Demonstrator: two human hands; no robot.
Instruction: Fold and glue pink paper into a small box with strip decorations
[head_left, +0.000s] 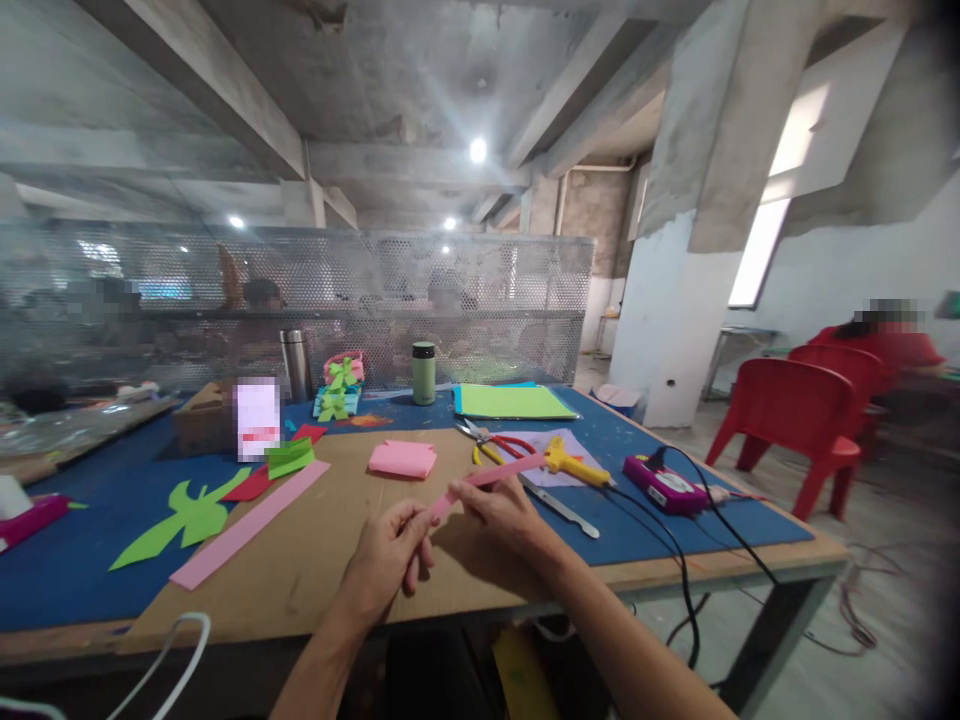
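With 12 o'clock straight ahead of the person, the left hand (401, 545) pinches the near end of a narrow pink strip (517, 468), and the right hand (495, 500) holds it farther along. The strip slants towards 2 o'clock above a cardboard sheet (300, 580).

The surface's near edge (750, 568) runs beneath both forearms. From the hands, cardboard stretches open towards 9 o'clock as far as a long pink strip (251, 525), and a shorter gap lies at 11 before a folded pink piece (403, 460). Room is tighter at 2 and 3, with a yellow glue gun (574, 462) and a knife (574, 515); a black cable (679, 560) drops over the edge at 4.

Most of the right fingers are hidden. Whether the strip's far end touches the glue gun is unclear. The scissors (502, 440) are partly covered, a magenta pack (34, 520) is cut off at 9, and pixelation masks a box-shaped patch (256, 418) at 10.
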